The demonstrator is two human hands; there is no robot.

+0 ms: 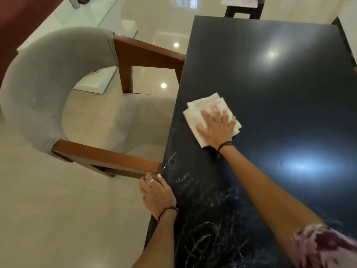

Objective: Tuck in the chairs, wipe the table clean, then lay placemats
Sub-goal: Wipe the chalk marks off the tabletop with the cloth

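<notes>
The right hand (216, 128) is lying flat on a folded white cloth (209, 118), fingers straight and spread, pressing it against the dark table (280, 84) near the table's left edge. The cloth is showing beyond the fingertips and on both sides of the palm. A dark band is sitting around the right wrist, and a patterned red and white sleeve (324, 246) is showing at the lower right.

The left hand (156, 194) is resting on the table's left edge, closer to the person than the cloth, with the thumb lying on top and the fingers curling down over the rim, so it is gripping the edge. A ring is showing on one finger and a dark band is circling that wrist too.

White chalky scribbles (202, 219) are covering the near part of the tabletop, between the two arms and up toward the cloth. The far part of the top is looking dark and glossy, reflecting two lights.

A chair (48, 78) with a curved grey back and brown wooden arms is standing on the pale tiled floor (48, 219) at the table's left side, both arm ends reaching the table edge and the seat partly under it. The nearer arm's end is just beside the left hand's fingers. Another dark chair (243, 10) is standing at the far end
</notes>
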